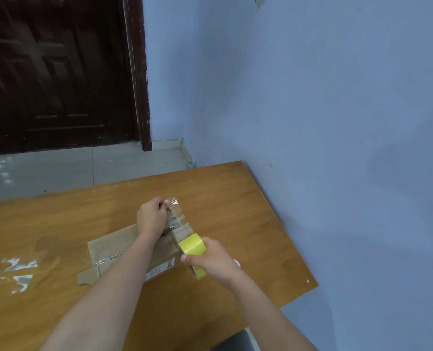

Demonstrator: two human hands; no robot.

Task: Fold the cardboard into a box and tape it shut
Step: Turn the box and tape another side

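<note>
A brown cardboard box [109, 249] lies folded on the wooden table [58, 219], with one small flap sticking out at its near left corner. My left hand [151, 216] pinches the free end of a clear tape strip [178, 220] above the box's far end. My right hand [210, 259] grips the yellow tape roll [192, 245] at the box's right edge. The strip runs taut between the two hands. My left forearm hides the middle of the box top.
Torn white and grey scraps [15, 271] lie on the table at the left. The table's right edge meets a blue wall [337, 148]. A dark wooden door [58, 72] and grey floor [58, 168] are beyond the table's far edge.
</note>
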